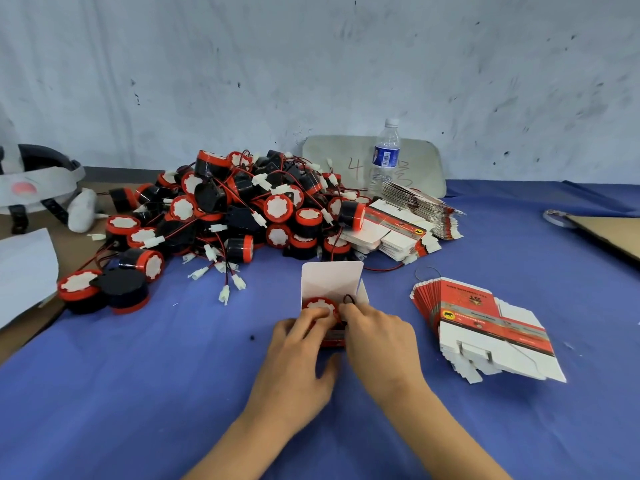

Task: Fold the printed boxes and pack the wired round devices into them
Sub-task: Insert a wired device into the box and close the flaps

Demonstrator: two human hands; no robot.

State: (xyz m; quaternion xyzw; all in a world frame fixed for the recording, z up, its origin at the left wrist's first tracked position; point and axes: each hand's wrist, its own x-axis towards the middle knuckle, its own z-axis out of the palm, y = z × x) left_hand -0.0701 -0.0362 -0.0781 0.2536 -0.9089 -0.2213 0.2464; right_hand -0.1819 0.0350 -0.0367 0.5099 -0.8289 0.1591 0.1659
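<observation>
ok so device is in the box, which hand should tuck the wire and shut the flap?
Right, probably. The right hand pinches the wire loop beside the device, just below the open flap; the left hand grips the box and steadies it.

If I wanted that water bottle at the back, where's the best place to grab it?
Probably take the bottle round its labelled middle, coming from the right: it stands upright, devices crowd its left and flat boxes hide its foot.
</observation>
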